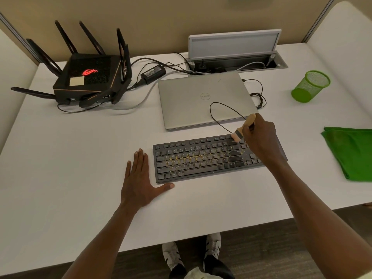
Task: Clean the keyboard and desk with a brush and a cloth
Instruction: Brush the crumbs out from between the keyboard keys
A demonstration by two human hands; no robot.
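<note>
A black keyboard (199,160) lies on the white desk (70,158), with yellowish crumbs scattered over its middle keys. My right hand (260,135) grips a small wooden-handled brush (244,127) whose pale bristles touch the keyboard's upper right keys. My left hand (141,178) rests flat on the desk, fingers straight, its thumb against the keyboard's lower left corner. A folded green cloth (350,152) lies at the desk's right edge, apart from both hands.
A closed silver laptop (201,99) sits just behind the keyboard with a black cable looped over it. A black router (88,77) with antennas stands at back left. A power adapter (153,73), an open cable hatch (235,61) and a tipped green mesh cup (310,85) are behind.
</note>
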